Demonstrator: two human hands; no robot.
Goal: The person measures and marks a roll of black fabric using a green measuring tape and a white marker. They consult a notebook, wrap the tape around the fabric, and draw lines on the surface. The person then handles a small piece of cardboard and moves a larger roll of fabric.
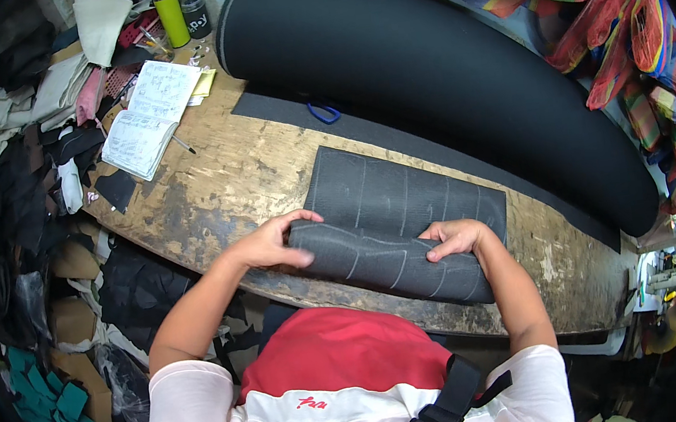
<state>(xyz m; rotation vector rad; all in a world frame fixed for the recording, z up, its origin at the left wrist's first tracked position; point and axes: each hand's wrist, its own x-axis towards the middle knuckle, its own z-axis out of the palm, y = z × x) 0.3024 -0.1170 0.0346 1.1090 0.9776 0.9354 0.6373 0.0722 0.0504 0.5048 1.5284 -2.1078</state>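
A dark grey fabric sheet (411, 190) marked with pale chalk lines lies on the worn wooden table (212, 200). Its near part is rolled or folded over into a thick bundle (394, 264) at the table's front edge. My left hand (281, 241) curls round the bundle's left end, thumb on the near side and slightly blurred. Toward the right end, my right hand (456, 237) grips the bundle from above, its thumb pressed on top and its other fingers partly hidden in the fold.
Behind the sheet lies a large black fabric roll (423, 76), with a blue scissor-like handle (324, 113) beside it. An open notebook (151, 120), a pen (184, 144) and two bottles (171, 15) stand or lie at left. Fabric scraps (49, 94) crowd the left; colourful mesh bags (625, 20) hang at right.
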